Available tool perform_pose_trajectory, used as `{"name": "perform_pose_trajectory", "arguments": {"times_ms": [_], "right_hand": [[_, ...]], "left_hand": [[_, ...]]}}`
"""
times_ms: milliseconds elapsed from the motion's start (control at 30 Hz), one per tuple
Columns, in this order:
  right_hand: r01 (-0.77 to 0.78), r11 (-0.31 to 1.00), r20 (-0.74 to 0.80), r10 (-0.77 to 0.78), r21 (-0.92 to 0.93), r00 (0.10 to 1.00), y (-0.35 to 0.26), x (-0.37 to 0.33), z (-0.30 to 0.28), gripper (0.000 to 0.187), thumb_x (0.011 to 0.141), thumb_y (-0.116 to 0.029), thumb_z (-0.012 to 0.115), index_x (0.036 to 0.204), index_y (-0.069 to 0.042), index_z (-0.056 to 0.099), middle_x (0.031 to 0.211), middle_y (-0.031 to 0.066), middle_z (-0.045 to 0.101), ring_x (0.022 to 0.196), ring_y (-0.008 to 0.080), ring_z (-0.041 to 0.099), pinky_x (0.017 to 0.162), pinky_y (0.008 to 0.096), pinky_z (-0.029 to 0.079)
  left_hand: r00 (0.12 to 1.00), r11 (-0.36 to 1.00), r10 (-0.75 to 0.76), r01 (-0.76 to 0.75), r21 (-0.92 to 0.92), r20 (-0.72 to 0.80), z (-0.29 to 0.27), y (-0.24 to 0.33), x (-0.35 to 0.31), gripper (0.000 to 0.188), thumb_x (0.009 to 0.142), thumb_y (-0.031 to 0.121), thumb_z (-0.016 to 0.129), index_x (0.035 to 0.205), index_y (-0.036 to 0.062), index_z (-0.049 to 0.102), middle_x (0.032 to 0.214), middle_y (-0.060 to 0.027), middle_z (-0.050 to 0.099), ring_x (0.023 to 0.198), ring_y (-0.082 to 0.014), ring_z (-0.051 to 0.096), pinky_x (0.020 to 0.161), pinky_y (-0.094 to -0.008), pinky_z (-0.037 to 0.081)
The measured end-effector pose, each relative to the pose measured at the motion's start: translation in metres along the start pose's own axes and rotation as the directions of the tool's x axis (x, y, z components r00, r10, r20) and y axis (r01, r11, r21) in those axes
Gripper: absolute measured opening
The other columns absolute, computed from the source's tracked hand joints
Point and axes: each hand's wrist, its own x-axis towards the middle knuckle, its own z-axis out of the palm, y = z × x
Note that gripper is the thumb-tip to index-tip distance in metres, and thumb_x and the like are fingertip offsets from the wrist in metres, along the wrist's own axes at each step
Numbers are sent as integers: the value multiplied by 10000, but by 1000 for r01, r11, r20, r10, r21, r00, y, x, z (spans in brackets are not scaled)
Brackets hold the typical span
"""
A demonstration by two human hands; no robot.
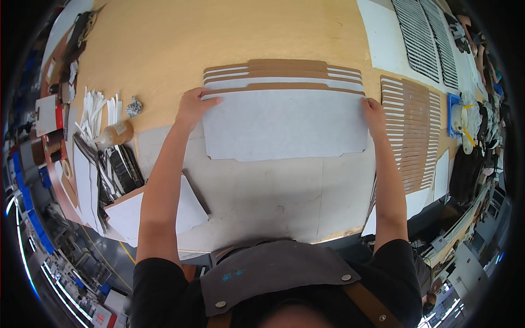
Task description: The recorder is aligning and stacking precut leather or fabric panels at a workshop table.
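A wide panel with a white face (284, 126) and a brown strip along its far edge lies crosswise before me. My left hand (197, 108) grips its far left corner, thumb on the white face. At the far right corner my right hand (374, 113) pinches the edge, fingers partly hidden. Beyond it several like panels (289, 66) overlap in a stepped row, their brown edges and white corner strips showing. To the right of my right hand a long fanned row of brown pieces with white ends (413, 128) lies on the table.
White strips (93, 112), a glue bottle (116, 133) and a crumpled silvery ball (134, 106) are at left. White sheets (188, 210) lie near my left forearm. Dark striped rows (418, 38) sit at far right, near a blue-edged tray (453, 115). The table's near edge faces my apron.
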Motion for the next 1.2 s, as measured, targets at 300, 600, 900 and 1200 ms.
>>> {"name": "perform_pose_trajectory", "arguments": {"times_ms": [300, 600, 900, 1200], "right_hand": [[26, 997, 16, -25, -68, 1000, -15, 4, -1, 296, 821, -268, 548, 753, 20, 563, 576, 76, 485, 551, 135, 407, 533, 297, 380], [76, 922, -35, -97, -379, 995, -18, 12, 6, 315, 789, -297, 535, 800, 13, 594, 680, 176, 592, 628, 300, 556, 616, 365, 432], [52, 928, -85, -90, -370, 992, -17, 15, 6, 332, 768, -300, 491, 797, 14, 594, 698, 196, 590, 680, 339, 576, 647, 385, 444], [68, 921, 65, -46, -384, 997, -24, 6, -7, 339, 767, -300, 567, 848, 26, 611, 715, 170, 618, 664, 287, 597, 628, 356, 454]], "left_hand": [[998, 998, -40, 37, -48, -57, -6, -12, 3, 262, 751, 225, 674, 863, -6, 623, 650, 1, 573, 542, -65, 480, 475, -233, 368], [981, 968, 11, 39, 248, -196, 2, -12, 12, 298, 720, 262, 695, 765, -24, 628, 572, -19, 524, 502, -86, 417, 461, -268, 353], [991, 974, -11, 40, 223, -133, 4, -13, 16, 289, 736, 248, 682, 830, -22, 638, 599, -11, 553, 513, -67, 450, 459, -243, 364], [991, 979, -88, 105, 173, -104, -8, -15, 0, 288, 751, 249, 666, 690, -21, 589, 569, -35, 544, 472, -102, 485, 430, -242, 396]]}}
